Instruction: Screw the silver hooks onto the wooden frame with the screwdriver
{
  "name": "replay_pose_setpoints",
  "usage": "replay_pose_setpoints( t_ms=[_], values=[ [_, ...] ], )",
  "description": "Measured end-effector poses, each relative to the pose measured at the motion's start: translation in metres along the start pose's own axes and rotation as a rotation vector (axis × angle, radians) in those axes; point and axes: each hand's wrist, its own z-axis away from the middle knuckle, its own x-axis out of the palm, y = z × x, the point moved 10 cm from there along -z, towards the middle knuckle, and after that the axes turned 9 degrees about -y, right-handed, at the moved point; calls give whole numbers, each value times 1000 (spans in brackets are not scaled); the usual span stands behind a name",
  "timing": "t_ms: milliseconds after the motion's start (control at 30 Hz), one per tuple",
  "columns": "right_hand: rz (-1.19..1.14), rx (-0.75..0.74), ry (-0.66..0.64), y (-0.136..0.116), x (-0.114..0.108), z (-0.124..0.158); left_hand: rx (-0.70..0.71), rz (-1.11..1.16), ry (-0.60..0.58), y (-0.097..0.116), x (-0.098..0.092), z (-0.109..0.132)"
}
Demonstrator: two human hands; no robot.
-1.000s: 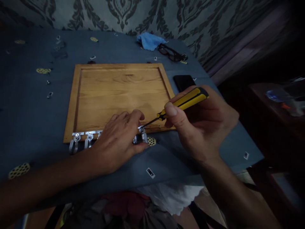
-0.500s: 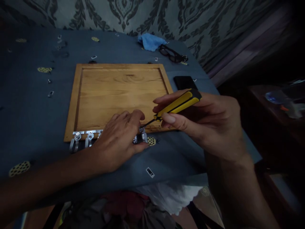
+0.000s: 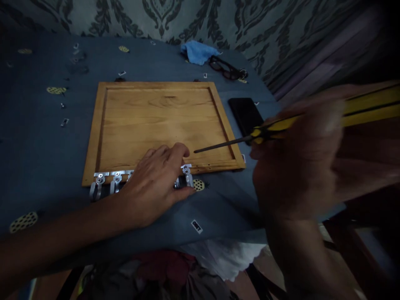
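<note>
A wooden panel with a raised frame (image 3: 162,121) lies flat on the cloth-covered table. Along its near edge runs a metal hook rack (image 3: 117,176), its hooks hanging past the edge; the middle hooks are hidden. Over them lies my left hand (image 3: 153,183), fingers bent on the panel and thumb by the rightmost hook (image 3: 188,176), holding the rack in place. My right hand (image 3: 300,166), smeared by motion, is closed round a yellow and black screwdriver (image 3: 283,124). The screwdriver's tip points left above the panel, apart from the rightmost hook's screw.
Beyond the panel lie a blue cloth (image 3: 198,52) and dark eyeglasses (image 3: 226,68). A black phone (image 3: 245,112) sits beside the panel's right edge, partly behind my right hand. The blue tablecloth (image 3: 46,150) has printed pineapples and labels. A patterned curtain (image 3: 162,18) hangs behind.
My right hand has pulled the screwdriver away from the rightmost hook's screw, back to the right, and the handle has tilted flatter. My left hand has stayed on the rack.
</note>
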Motion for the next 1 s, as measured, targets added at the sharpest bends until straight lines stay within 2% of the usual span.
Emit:
replay_pose_setpoints(
  t_ms=[67,167,233,400,667,833,900,1000],
  values=[
    [22,11,-23,-1,-1,-1,-6,5,10,-1,-1,0],
    [-10,-27,-226,1,17,-1,-17,-8,17,-2,-1,0],
    [-26,-52,-293,4,24,1,-17,-19,16,-1,0,0],
    [-50,-35,-290,11,26,4,-11,-29,45,-2,-1,1],
    [-45,-3,-360,21,35,9,-12,-42,33,0,-1,0],
    [5,-69,-390,15,37,8,3,-47,48,0,-2,1],
    [-2,-62,-424,12,38,6,-2,-54,41,-1,-1,1],
    [-103,37,-542,14,44,4,-21,-41,26,-1,-1,0]
  ],
)
